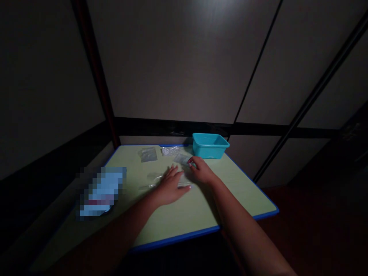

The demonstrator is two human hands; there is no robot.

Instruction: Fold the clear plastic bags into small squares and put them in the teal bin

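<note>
My left hand [170,188] lies with its fingers spread over a clear plastic bag [151,186], pressing toward the table top. Part of that bag is hidden under the palm. To its right, my right hand [202,171] has its thumb and fingers closed at the edge of a small clear plastic packet [181,158]; what is inside it is too dim to make out. Farther back lies another clear packet [170,151] with a round white item at its left end. A flat greyish plastic bag [148,154] rests to the left of it.
A turquoise plastic basket [211,145] stands at the back right of the pale green table [184,226], which has a blue edge. A blurred-out light blue object [103,189] is at the left. Dark wall panels rise directly behind the table.
</note>
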